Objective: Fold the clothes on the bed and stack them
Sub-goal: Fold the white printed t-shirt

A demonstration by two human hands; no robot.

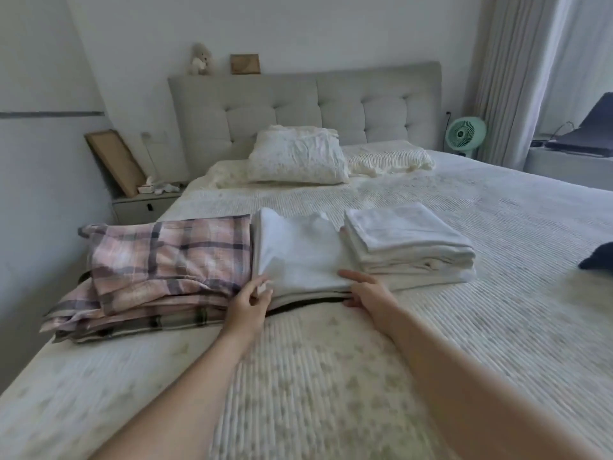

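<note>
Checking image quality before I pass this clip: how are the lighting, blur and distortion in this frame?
Head view: soft, even daylight, no glare; the wide lens bows the bed and stretches both forearms; near bedspread and frame edges are smeared; the left hand, right hand and white folded garment are fairly clear; the green fan is soft.
</note>
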